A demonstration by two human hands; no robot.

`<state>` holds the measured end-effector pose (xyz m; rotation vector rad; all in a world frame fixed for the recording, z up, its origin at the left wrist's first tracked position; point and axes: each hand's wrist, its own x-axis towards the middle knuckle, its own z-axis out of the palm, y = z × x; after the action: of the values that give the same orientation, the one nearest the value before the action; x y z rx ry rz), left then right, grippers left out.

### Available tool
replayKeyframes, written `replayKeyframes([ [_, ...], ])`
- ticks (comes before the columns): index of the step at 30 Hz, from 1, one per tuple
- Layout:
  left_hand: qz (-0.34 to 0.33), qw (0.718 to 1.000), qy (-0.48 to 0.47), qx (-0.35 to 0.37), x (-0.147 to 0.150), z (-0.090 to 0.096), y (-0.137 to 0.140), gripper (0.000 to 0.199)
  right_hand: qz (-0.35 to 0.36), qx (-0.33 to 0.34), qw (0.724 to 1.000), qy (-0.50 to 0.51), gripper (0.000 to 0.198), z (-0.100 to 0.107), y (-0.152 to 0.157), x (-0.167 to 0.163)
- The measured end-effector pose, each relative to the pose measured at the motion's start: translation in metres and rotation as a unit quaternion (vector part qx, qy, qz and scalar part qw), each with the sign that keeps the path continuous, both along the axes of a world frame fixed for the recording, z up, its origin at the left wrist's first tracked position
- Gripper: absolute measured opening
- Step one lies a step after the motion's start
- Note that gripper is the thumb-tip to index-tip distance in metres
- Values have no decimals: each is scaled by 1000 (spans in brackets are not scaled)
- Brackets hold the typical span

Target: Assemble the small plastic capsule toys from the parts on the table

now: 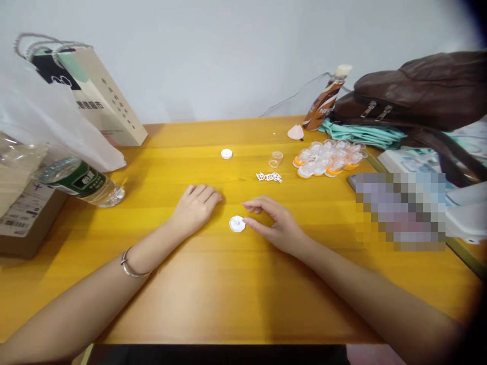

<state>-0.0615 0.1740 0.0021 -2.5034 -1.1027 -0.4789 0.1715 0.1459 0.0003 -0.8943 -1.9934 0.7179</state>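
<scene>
A small white round piece (237,223) with a scalloped edge and a raised centre lies on the wooden table (198,294). Just right of it is my right hand (277,223), thumb and fingers apart; the thumb tip reaches the piece's edge, and whether it touches I cannot tell. My left hand (196,207) rests palm down to the left, fingers curled in loosely, with nothing showing in them. Beyond the hands lie some white openwork plastic parts (269,177), clear small cups (275,159) and a white round cap (227,153).
Clear capsules with orange and white bases (329,158) cluster at right, near a pale pink cone (296,132). A drink bottle (325,104) and brown bag (411,96) stand behind. At left are a water bottle (85,182), a cardboard box (32,223) and a paper bag (106,96).
</scene>
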Motion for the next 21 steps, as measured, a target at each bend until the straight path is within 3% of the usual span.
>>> replayKeyframes([
  [3, 12, 998, -62, -3, 6, 4, -6, 20, -12, 6, 1000, 16, 20, 1, 1, 2],
  [5, -7, 987, -152, -57, 13, 8, -15, 18, -20, 10, 999, 23, 17, 2, 0, 2],
  [9, -50, 927, -318, -191, 33, 11, -38, 12, -17, 15, 999, 35, 15, 5, -5, -3],
  [14, -37, 879, -412, -239, 45, 9, -53, 10, -21, 21, 998, 53, 9, 6, -11, -9],
  [17, -29, 874, -429, -228, 44, 9, -55, 6, -5, 36, 997, 71, 8, 7, -13, -11],
  [21, -62, 888, -396, -227, 38, 12, -50, 7, 13, 37, 997, 69, 10, 10, -12, -9],
])
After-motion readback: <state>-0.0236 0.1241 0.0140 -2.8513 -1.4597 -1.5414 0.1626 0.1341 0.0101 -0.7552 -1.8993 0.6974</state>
